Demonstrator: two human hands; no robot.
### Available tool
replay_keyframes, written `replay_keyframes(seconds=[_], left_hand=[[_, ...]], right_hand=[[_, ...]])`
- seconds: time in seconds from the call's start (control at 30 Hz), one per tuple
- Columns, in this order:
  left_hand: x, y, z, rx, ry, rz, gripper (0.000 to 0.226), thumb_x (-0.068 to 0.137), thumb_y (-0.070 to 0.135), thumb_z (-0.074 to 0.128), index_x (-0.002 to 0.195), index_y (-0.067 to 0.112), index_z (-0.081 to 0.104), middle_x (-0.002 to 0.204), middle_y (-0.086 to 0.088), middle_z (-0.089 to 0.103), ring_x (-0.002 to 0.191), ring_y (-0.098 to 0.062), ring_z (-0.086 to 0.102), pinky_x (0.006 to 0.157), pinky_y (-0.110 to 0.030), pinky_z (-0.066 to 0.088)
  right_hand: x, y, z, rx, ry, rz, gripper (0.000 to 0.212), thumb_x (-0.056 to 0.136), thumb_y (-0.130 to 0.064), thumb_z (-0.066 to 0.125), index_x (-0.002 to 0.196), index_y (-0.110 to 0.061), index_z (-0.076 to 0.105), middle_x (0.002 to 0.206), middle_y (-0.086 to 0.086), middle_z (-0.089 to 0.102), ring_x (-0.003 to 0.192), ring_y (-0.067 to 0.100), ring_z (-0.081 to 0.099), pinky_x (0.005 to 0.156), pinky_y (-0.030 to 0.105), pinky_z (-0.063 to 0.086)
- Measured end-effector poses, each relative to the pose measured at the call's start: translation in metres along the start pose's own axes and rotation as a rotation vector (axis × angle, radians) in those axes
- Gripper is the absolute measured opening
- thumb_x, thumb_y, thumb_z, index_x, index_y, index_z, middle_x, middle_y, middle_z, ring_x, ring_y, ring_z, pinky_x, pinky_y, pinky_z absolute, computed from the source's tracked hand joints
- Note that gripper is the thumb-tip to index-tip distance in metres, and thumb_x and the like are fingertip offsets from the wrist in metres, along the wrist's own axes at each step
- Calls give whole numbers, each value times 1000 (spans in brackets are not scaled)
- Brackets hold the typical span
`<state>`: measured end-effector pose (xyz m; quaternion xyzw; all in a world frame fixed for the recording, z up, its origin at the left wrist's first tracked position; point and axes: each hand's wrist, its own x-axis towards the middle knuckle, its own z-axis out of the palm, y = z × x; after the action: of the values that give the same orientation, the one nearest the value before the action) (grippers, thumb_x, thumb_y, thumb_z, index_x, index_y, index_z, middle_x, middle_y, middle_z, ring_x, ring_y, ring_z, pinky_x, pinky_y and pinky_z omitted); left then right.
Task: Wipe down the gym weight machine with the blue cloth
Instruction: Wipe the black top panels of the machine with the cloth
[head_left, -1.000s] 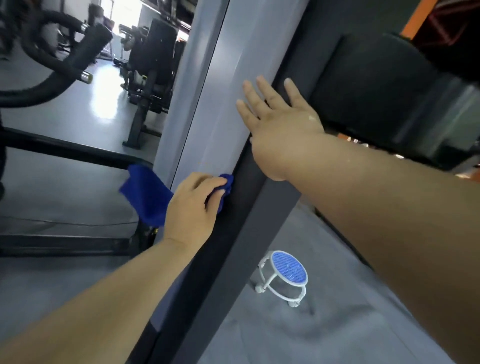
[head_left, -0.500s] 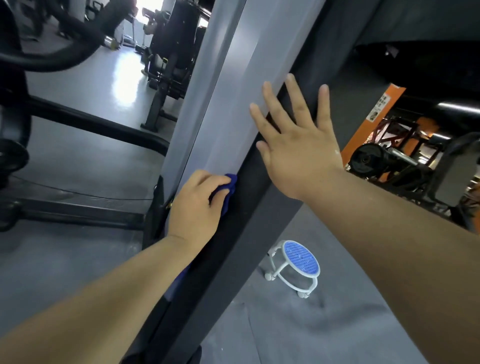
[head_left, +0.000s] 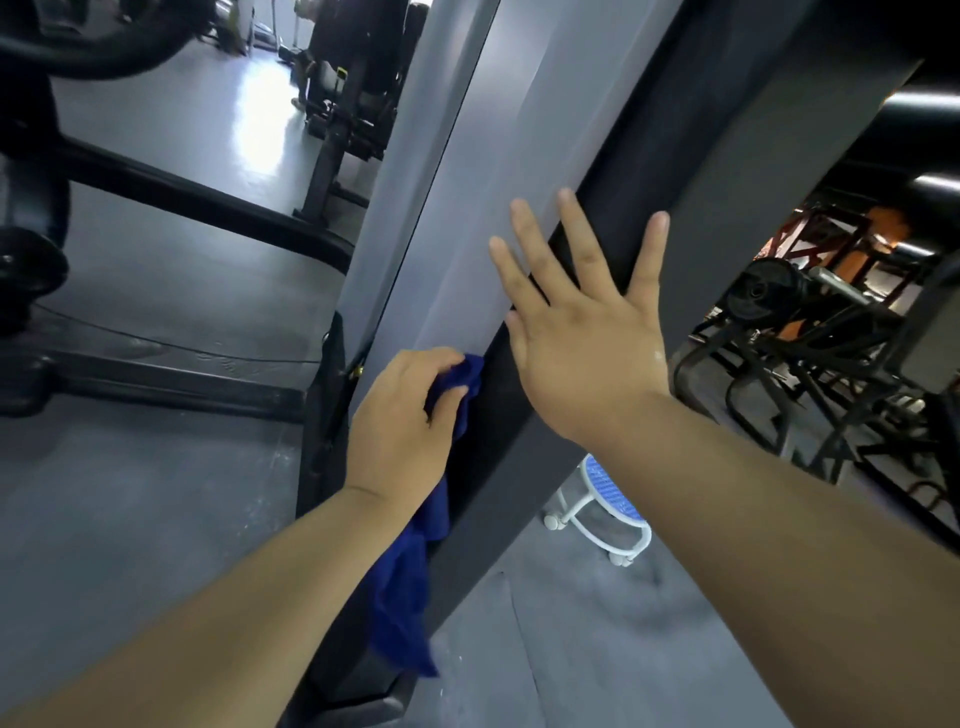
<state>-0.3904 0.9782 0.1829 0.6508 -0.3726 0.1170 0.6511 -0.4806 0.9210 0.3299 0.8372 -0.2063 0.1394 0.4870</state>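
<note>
The weight machine's tall upright runs diagonally through the view, a pale grey panel beside a black post. My left hand grips the blue cloth and holds its top against the seam between grey panel and black post. Most of the cloth hangs loose below my wrist. My right hand lies flat with fingers spread on the upright, just above and right of the left hand.
A small white stool with a blue round seat stands on the grey floor behind the post. Black machine frames cross the floor at left. Orange and black equipment with weight plates crowds the right.
The view has drawn closer and lower along the upright. The cloth now hangs down below my left wrist instead of sticking out to the left. My right hand stays flat on the post.
</note>
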Motion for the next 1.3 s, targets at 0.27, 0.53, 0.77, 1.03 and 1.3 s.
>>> replay_keyframes(seconds=[0.27, 0.53, 0.77, 1.03, 1.3], left_hand=[[-80, -78, -3, 139, -149, -64, 13, 88, 7, 69, 100, 12, 71, 97, 3, 63, 77, -12, 58, 67, -35, 56], [-75, -78, 10, 66, -79, -25, 13, 89, 9, 67, 101, 10, 70, 101, 0, 63, 84, -13, 59, 65, -19, 46], [-108, -110, 6, 86, -145, -161, 13, 87, 4, 70, 96, 13, 72, 97, 3, 64, 79, -15, 62, 65, -26, 47], [-134, -121, 15, 71, -120, -261, 11, 91, 8, 66, 100, 13, 69, 98, 8, 60, 82, -17, 62, 68, -29, 50], [-133, -121, 24, 6, -22, -166, 11, 90, 8, 67, 100, 11, 69, 99, 3, 66, 83, -12, 61, 65, -23, 49]], right_hand=[[-22, -33, 24, 18, 6, 4, 62, 104, -35, 25, 157, -21, -4, 164, -3, -14, 148, 27, -20, 104, 65, -26], [-34, -56, 37, -22, -28, -4, 63, 103, -34, 23, 157, -18, -6, 164, 0, -14, 148, 28, -21, 100, 66, -29], [-39, -70, 45, -43, -43, -40, 64, 104, -33, 24, 157, -16, -7, 164, 3, -15, 148, 28, -19, 97, 70, -26], [-55, -94, 57, -71, -86, -127, 68, 104, -29, 25, 153, -8, -18, 162, 8, -23, 148, 25, -23, 100, 66, -29], [-60, -114, 65, -126, -137, -219, 66, 104, -30, 16, 150, -6, -24, 159, 10, -28, 146, 21, -28, 98, 61, -34]])
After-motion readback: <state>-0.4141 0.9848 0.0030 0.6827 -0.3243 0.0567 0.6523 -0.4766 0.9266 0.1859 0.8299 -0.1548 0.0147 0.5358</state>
